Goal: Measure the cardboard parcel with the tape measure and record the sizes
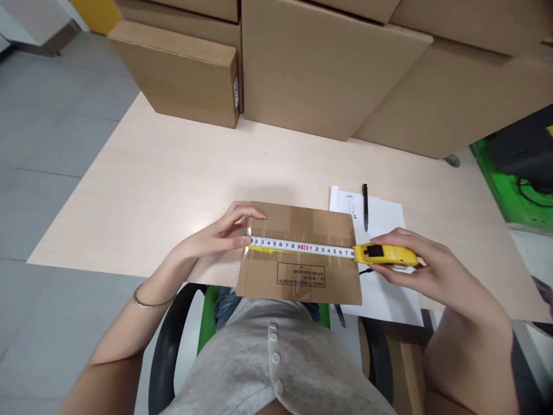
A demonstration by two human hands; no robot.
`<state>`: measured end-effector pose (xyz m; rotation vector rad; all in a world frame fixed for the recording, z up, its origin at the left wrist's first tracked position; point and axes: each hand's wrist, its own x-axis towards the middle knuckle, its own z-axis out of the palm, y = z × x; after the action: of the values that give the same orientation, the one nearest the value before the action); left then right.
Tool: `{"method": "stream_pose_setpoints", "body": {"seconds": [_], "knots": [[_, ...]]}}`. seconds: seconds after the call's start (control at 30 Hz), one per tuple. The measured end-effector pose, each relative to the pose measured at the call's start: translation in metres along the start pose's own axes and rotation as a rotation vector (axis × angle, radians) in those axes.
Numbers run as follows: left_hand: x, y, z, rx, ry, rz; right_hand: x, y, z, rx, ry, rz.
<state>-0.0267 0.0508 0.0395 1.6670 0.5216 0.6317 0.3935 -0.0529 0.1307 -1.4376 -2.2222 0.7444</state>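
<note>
A small brown cardboard box [302, 282] with clear packing tape and a printed rectangle lies at the table's front edge. Across its top runs the white blade of a yellow tape measure [395, 255], drawn out to about 18 at the case. My right hand [419, 259] grips the case at the box's right edge, fingers above and thumb below. At the left edge my left hand [228, 230] pinches the blade's end against the box with one digit, while another finger rests on the box's top.
White papers [389, 300] lie to the right under a black pen [365, 207]. Large cardboard boxes [319, 69] stand along the table's back, with a flatter carton [185, 80] at left. A chair armrest [168, 346] is below the table edge.
</note>
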Motion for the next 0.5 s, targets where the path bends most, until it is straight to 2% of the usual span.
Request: {"method": "stream_pose_setpoints", "body": {"seconds": [0.27, 0.5], "knots": [[0.000, 0.002, -0.003, 0.050, 0.005, 0.017, 0.001, 0.019, -0.002, 0.042, -0.009, 0.026], [-0.002, 0.003, -0.001, 0.046, 0.020, -0.018, -0.002, 0.020, 0.000, 0.048, -0.012, 0.027]]}}
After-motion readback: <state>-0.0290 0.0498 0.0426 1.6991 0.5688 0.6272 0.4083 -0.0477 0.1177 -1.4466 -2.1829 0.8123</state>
